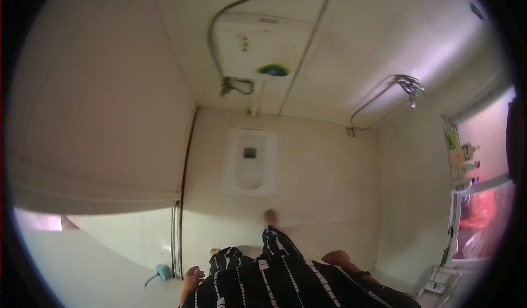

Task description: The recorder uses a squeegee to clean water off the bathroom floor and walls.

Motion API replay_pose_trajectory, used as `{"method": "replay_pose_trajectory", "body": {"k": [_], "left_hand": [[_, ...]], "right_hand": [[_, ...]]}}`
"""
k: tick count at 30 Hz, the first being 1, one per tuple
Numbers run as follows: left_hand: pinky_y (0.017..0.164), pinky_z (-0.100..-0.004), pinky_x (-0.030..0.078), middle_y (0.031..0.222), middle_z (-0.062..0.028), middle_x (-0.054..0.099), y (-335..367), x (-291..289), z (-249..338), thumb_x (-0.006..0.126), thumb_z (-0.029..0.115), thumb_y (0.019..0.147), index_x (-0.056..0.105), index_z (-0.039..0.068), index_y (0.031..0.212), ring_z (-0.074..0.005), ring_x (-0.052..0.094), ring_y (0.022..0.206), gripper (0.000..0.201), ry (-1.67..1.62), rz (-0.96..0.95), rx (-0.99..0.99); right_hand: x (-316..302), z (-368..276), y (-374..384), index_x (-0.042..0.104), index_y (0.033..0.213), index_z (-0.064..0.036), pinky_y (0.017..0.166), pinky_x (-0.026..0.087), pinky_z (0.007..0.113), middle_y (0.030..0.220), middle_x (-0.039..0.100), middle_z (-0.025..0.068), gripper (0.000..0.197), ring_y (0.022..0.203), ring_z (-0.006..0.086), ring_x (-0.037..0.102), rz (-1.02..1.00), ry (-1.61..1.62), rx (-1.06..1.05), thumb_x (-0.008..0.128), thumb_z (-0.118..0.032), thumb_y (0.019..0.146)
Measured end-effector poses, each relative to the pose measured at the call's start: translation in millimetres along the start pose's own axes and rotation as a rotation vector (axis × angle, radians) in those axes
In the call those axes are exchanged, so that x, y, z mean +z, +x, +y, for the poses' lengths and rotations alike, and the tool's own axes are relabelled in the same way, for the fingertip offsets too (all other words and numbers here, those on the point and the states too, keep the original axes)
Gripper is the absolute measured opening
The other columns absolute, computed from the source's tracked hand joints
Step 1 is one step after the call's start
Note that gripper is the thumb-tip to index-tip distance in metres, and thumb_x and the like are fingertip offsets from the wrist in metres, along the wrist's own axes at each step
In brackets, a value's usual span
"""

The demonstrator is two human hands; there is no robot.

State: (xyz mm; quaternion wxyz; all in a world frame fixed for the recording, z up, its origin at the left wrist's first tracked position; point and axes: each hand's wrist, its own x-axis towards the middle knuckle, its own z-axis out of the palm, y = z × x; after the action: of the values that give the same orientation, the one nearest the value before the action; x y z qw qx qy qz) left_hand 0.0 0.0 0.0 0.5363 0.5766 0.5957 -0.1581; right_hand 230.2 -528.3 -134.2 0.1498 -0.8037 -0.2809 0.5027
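Observation:
My left hand point(193, 279) hangs low beside my black-and-white patterned clothing point(263, 283), its fingers loosely apart and nothing seen in them. On the other side, my right hand point(336, 257) is held out near my waist with a dark band at the wrist. It looks loosely open and empty, though its fingers are blurred. Neither hand touches any fixture. One foot point(270, 217) is forward, just behind a white squat toilet point(263, 187) set in the floor.
Behind the toilet, a white cistern point(230, 34) hangs on the wall beside a grey hose point(210, 39). A shower fixture point(410, 86) is at the far right. Several bottles point(466, 168) stand by the right window. A light-blue object point(162, 271) lies beyond the door frame point(177, 242).

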Motion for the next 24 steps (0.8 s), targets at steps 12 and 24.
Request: {"method": "replay_pose_trajectory", "body": {"k": [12, 24], "left_hand": [[0.058, -0.0331, 0.050, 0.088, -0.0118, 0.059, 154.6, 181.4, 70.0, 0.053, 0.017, 0.086, 0.043, 0.007, 0.118, -0.0201, 0.060, 0.076, 0.035, 0.109, -0.570, 0.297], [0.064, -0.0262, 0.048, 0.085, -0.0096, 0.061, 152.9, 297.1, 229.6, 0.051, 0.023, 0.086, 0.050, -0.003, 0.111, -0.0144, 0.059, 0.072, 0.036, 0.421, -0.539, 0.501]], "right_hand": [[-123.0, 58.9, -79.4, 0.065, 0.085, -0.0053, 0.069, 0.048, 0.039, 0.081, 0.065, 0.0123, 0.051, 0.077, 0.0283, 0.061, 0.347, 0.516, 0.731, 0.057, -0.054, 0.073], [-7.9, 49.7, -129.9, 0.066, 0.084, -0.0104, 0.069, 0.047, 0.035, 0.080, 0.065, 0.0090, 0.044, 0.076, 0.0232, 0.062, 0.369, 0.837, 0.914, 0.052, -0.051, 0.075]]}}
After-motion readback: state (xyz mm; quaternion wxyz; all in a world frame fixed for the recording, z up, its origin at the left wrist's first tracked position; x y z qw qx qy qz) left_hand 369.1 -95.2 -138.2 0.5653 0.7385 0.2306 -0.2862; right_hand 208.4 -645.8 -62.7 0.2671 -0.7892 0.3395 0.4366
